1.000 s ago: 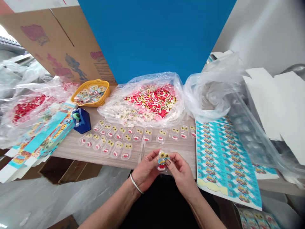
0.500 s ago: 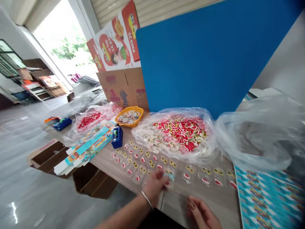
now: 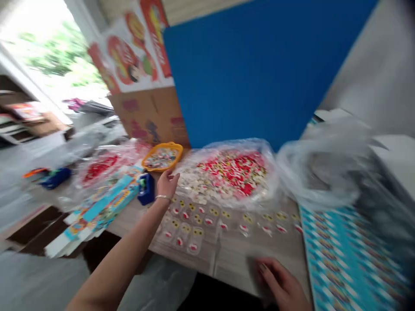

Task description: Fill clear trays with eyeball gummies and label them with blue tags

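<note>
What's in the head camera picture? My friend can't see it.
A person's left hand is stretched out by a yellow basket, while the right hand, half curled, is at the front of a wood-grain table. Rows of clear blister shells with yellow eyes and red mouths lie before a plastic bag of red, white and yellow pieces.

I get blown-out daylight from the wide, pale-framed opening (image 3: 55,65) at upper left, motion blur throughout, and a darkened upper-right corner.
</note>
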{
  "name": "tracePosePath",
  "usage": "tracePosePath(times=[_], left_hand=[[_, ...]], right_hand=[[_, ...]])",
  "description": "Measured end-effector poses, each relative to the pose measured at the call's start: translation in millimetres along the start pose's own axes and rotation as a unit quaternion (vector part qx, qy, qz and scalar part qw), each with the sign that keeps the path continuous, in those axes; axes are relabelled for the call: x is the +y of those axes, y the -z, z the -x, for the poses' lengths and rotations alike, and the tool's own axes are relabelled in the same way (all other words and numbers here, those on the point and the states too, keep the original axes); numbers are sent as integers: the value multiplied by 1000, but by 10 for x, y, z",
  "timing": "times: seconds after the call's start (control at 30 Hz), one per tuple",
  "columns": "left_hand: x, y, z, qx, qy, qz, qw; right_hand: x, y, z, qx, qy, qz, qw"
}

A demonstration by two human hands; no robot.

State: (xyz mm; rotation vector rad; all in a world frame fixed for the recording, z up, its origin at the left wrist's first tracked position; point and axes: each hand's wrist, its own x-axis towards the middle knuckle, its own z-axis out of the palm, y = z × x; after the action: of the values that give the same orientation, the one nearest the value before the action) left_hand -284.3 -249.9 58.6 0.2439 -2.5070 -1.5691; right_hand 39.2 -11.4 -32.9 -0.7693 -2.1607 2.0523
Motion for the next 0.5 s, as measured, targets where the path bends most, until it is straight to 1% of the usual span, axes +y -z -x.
tracePosePath(times=[0.03, 0.1, 0.17, 0.23, 0.27, 0.3, 0.37, 0.43, 0.5], left_hand=[[-93, -120, 292, -41, 0, 8, 999], [-226, -360, 954, -150, 7, 43, 988], [-272, -570, 1641, -282, 47, 136, 949], [-250, -754, 2255, -379, 109, 179, 901], [-223, -842, 2509, -418, 137, 188, 878], [-192, -927, 2720, -448, 159, 192, 858], [-124, -1077, 3009, -495, 192, 191, 826], [-66, -1174, 3156, -521, 218, 178, 806], [-27, -1205, 3221, -534, 241, 153, 796]], right_hand=[[-30, 25, 52, 12, 14, 10, 1000], [-71, 84, 133, 6, 20, 17, 1000], [-84, 187, 187, 19, 25, 19, 999], [-80, 354, 242, 57, 35, 31, 997], [-75, 457, 279, 82, 40, 42, 995], [-69, 570, 325, 110, 46, 57, 991], [-50, 803, 447, 157, 62, 98, 981], [-9, 1010, 601, 174, 91, 169, 966], [71, 1156, 769, 158, 122, 269, 942]])
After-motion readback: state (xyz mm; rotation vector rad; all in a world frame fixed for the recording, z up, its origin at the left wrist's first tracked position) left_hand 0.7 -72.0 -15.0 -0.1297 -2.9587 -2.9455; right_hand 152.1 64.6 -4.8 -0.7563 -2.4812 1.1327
